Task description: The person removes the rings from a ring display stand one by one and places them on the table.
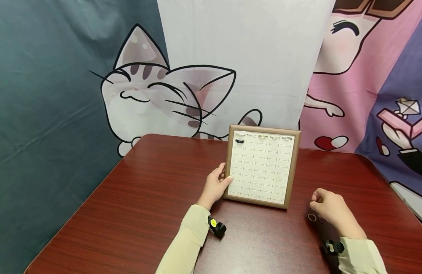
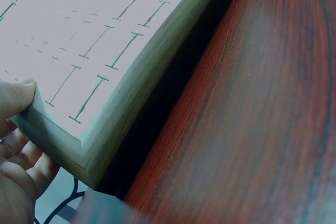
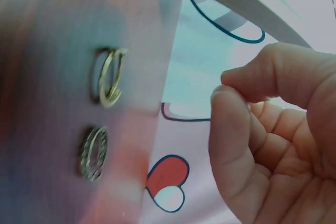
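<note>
Ring display board (image 1: 259,163) stands tilted on the red-brown wood-grain table (image 1: 142,198), near its far edge; white slotted face toward the wearer, wooden frame (image 1: 291,171) around it. Left hand (image 1: 216,186) clamped on the frame's lower left side, thumb over the front, fingers around the edge. Top row of slots carries several rings, including a gold-toned ring (image 1: 262,136) near the middle and a silver-toned ring (image 1: 287,138) at the right end; black ring (image 1: 240,141) sits just below the row's left end. Right hand (image 1: 329,205) held to the right of the board, well apart from the left hand; fingers curled, thumb and index tips together. Cannot tell whether anything is between them. Near this hand, two loose rings lie side by side on the table, apart: an open-ended gold-toned band (image 3: 111,77) and a twisted silver-toned band (image 3: 94,153). Cartoon-cat backdrop (image 1: 152,110) hangs behind.
</note>
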A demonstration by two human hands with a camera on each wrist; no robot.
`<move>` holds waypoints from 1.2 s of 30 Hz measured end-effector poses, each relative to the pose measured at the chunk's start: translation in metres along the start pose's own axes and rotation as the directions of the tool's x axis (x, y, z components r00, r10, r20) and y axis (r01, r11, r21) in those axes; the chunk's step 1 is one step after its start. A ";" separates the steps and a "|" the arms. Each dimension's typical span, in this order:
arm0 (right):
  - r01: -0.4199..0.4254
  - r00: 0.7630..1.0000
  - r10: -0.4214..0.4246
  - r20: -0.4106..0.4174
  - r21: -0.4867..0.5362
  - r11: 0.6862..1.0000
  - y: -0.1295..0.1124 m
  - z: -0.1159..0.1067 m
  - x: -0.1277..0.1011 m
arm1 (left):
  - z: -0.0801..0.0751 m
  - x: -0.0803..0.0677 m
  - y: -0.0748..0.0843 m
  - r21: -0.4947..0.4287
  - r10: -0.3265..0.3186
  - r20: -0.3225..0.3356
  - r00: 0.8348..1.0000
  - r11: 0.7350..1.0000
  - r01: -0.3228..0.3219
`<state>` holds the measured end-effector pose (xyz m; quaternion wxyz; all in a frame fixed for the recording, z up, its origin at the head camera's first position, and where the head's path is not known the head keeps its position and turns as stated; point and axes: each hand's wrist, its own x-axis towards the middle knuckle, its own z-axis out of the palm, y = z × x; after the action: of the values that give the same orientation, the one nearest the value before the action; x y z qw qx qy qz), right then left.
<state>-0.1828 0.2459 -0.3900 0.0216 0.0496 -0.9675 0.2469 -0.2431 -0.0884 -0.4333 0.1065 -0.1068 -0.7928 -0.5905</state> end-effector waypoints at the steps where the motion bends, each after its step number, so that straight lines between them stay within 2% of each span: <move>1: 0.010 1.000 -0.010 -0.013 -0.005 1.000 -0.002 0.000 0.001 | -0.001 -0.002 0.005 -0.002 -0.004 0.003 1.000 1.000 0.004; 11: 0.051 0.994 -0.050 -0.095 0.003 0.999 -0.020 -0.002 0.013 | 0.000 0.000 0.004 0.008 0.025 0.004 1.000 1.000 -0.025; 22: 0.116 0.980 -0.116 -0.160 -0.008 0.993 -0.039 -0.005 0.023 | 0.001 0.001 0.004 0.003 -0.014 0.011 1.000 1.000 0.014; 30: 0.191 0.958 -0.188 -0.218 -0.010 0.982 -0.057 -0.008 0.035 | 0.000 0.000 0.002 0.002 -0.022 0.009 1.000 1.000 0.022; 36: 0.246 0.942 -0.242 -0.232 -0.010 0.969 -0.075 -0.011 0.046 | -0.001 0.000 0.003 0.005 -0.025 0.009 1.000 1.000 0.025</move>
<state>-0.2208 0.1821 -0.3418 0.1642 0.1401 -0.9423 0.2557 -0.2421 -0.0883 -0.4308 0.0955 -0.0992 -0.7960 -0.5894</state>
